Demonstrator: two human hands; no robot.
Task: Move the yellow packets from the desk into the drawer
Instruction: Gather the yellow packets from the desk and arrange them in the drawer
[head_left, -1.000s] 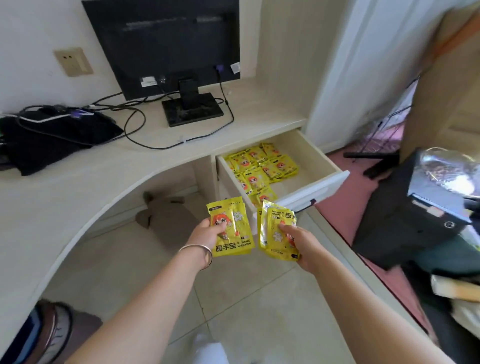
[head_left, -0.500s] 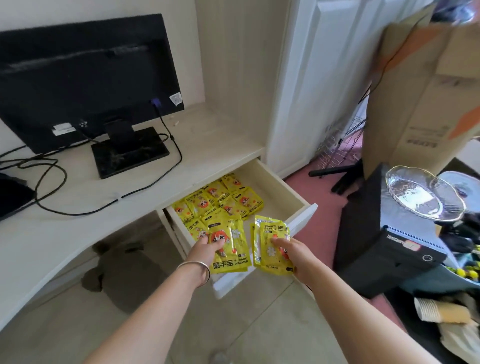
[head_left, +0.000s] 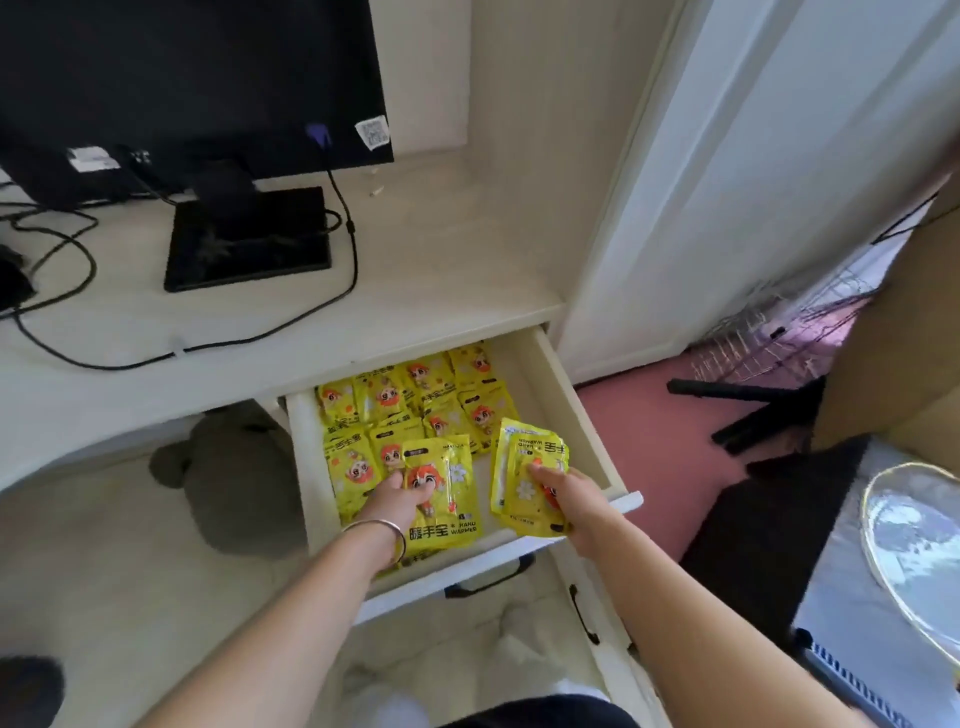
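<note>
Your left hand and right hand each pinch one yellow packet over the open drawer.

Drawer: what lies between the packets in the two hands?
Head view: only bare drawer floor between the left-hand packet and the right-hand packets.

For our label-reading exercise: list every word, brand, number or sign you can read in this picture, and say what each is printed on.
"暖手宝": packet in the left hand, lower front.
"HAND WARMER": same packet, beside the Chinese name.
"HAND WARMER": packet in the right hand, printed upside down to the camera.
Packets in the drawer: print too blurred to read.
QR sticker on the monitor: too small to read.
White label on the monitor: blurred.
</note>
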